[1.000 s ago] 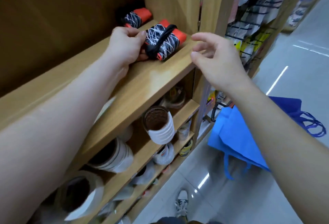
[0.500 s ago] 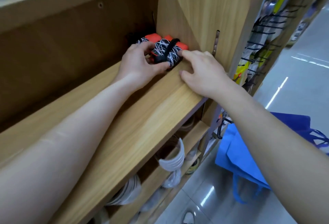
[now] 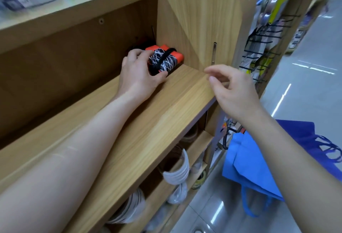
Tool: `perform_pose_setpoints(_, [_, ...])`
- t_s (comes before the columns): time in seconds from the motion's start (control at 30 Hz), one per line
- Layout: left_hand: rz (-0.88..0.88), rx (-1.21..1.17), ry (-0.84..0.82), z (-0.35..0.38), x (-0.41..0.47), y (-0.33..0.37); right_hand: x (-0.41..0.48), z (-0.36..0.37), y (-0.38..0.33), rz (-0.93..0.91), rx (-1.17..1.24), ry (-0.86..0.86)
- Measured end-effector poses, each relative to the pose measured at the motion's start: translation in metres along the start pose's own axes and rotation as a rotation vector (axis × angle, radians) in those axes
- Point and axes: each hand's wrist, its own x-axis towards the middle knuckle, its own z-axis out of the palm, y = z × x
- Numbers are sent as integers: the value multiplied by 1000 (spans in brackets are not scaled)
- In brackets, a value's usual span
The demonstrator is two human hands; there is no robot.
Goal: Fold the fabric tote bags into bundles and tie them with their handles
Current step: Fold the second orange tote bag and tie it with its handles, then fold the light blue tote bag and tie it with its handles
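Shelf (image 3: 148, 121), back right corner: one tied bundle (image 3: 166, 60), left hand (image 3: 137, 73) gripping it; second bundle (image 3: 154, 47) behind, mostly hidden. Right hand (image 3: 235, 90) slack, empty. Two blue tote bags (image 3: 249, 168), partly cut off.

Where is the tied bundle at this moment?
Head view: the bundle lies at the far right end of the shelf, beside the side panel, gripped by the left hand.

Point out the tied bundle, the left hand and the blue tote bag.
tied bundle (image 3: 171, 62), head view, its black-and-white patterned side
left hand (image 3: 138, 77), head view, back of the hand
blue tote bag (image 3: 246, 164), head view, its flat front panel
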Motion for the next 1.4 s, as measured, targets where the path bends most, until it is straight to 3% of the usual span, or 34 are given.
perform_pose_setpoints(0.1, [180,-33,104,-9,-12,25,-20,-25,13,27,22,28])
perform_pose_setpoints(0.17, [314,-60,75,-15,-21,47,-33,-42,25,41,-7,15])
perform_pose_setpoints(0.4, [766,-30,-107,11,-38,120,-75,-103,69,-22,-524,-113])
perform_pose_setpoints(0.63, [990,242,-473,99,-51,191,-142,-148,126,360,-841,-335])
perform_pose_setpoints(0.83, [736,-12,-737,200,-94,199,-223,-170,171,684,-743,-261])
perform_pose_setpoints(1.03, [261,-177,-992,303,-147,167,-279,-179,227,980,-356,104])
perform_pose_setpoints(1.2, [-93,-212,-1043,390,-168,154,-297,-184,310,1316,104,403])
perform_pose_setpoints(1.3, [-286,-208,-1075,444,-176,153,-303,-181,374,1480,223,435])
perform_pose_setpoints(1.4, [-349,-168,-1084,494,-177,159,-309,-170,436,1625,308,419])
